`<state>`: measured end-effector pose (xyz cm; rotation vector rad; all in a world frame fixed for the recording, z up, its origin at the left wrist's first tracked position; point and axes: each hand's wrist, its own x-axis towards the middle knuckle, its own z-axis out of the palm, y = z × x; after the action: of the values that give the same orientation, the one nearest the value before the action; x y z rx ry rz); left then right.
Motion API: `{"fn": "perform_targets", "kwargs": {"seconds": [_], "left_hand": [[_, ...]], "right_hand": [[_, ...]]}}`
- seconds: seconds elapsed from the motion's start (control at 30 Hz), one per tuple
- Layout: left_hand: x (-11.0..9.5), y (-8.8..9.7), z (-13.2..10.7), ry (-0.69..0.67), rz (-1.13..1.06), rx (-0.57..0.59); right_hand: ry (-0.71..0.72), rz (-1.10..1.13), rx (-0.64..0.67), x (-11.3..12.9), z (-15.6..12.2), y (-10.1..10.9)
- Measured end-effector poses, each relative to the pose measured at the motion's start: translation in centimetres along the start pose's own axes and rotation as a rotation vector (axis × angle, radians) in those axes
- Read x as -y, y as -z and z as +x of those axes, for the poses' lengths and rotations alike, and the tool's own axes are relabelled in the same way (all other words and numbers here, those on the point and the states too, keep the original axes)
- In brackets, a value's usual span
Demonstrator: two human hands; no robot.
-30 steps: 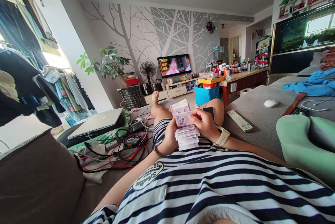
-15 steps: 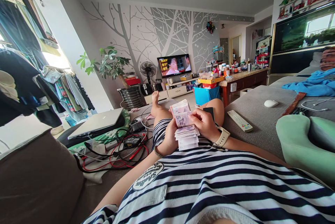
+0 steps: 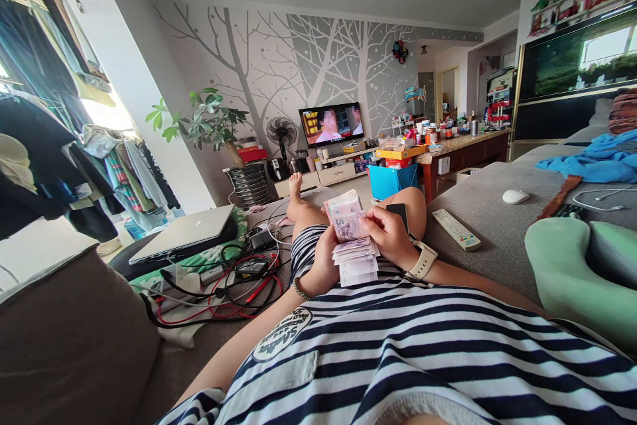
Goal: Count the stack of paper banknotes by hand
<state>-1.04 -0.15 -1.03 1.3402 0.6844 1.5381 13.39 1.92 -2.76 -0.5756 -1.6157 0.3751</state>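
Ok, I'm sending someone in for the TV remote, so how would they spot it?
Find the grey sofa seat on the person's right. The remote lies flat on it, just beyond the right hand holding banknotes. It is long, white and buttoned, unlike the small rounded mouse farther back.

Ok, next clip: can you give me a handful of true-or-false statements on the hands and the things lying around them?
1. The left hand and right hand together hold a stack of banknotes. True.
2. The white watch is on the left wrist. False: it is on the right wrist; the left wrist has a thin bracelet.
3. A remote control lies on the grey sofa, apart from both hands. True.
4. The laptop is open. False: its lid is shut, and it lies beside a tangle of cables.
5. The television is off. False: it shows a picture.
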Motion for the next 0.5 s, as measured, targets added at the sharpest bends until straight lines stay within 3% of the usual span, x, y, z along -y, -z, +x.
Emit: {"fn": "perform_targets", "kwargs": {"seconds": [0.13,0.33,0.5], "left_hand": [[0.1,0.3,0.2,-0.030,0.023,0.046],[-0.3,-0.2,0.8,0.188,-0.168,0.071],[0.3,-0.2,1.2,0.243,-0.235,0.054]], "right_hand": [[0.038,-0.009,0.006,0.4,-0.1,0.2],[0.081,-0.049,0.053,1.0,-0.2,0.4],[0.093,-0.041,0.067,0.9,-0.3,0.4]]}}
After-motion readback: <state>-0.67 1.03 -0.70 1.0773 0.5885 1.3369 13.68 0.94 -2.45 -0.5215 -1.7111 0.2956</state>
